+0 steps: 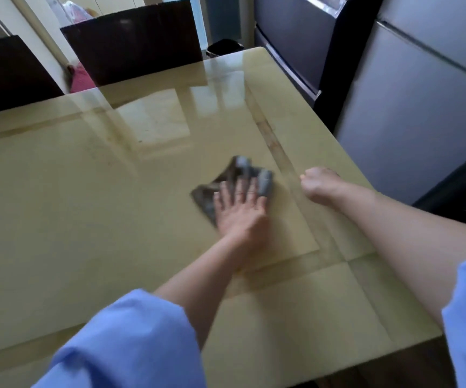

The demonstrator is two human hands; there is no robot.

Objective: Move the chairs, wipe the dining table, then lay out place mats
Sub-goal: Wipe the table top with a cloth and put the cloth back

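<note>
1. Wiping looks to be the step in hand. My left hand (pixel 240 211) lies flat on the grey cloth (pixel 264 179), fingers spread, pressing it onto the dining table (pixel 86 205) just right of frame centre.
2. My right hand (pixel 320 183) sits just right of the cloth, curled into a fist on the tabletop and holding nothing.
3. A dark chair (pixel 133 43) at top centre and a second chair (pixel 7 71) at upper left stand at the table's far edge. I cannot judge whether the chair-moving is complete.
4. Glare hides how much of the top is already wiped.
5. No place mats are in view, so I judge that step is still to come.
</note>
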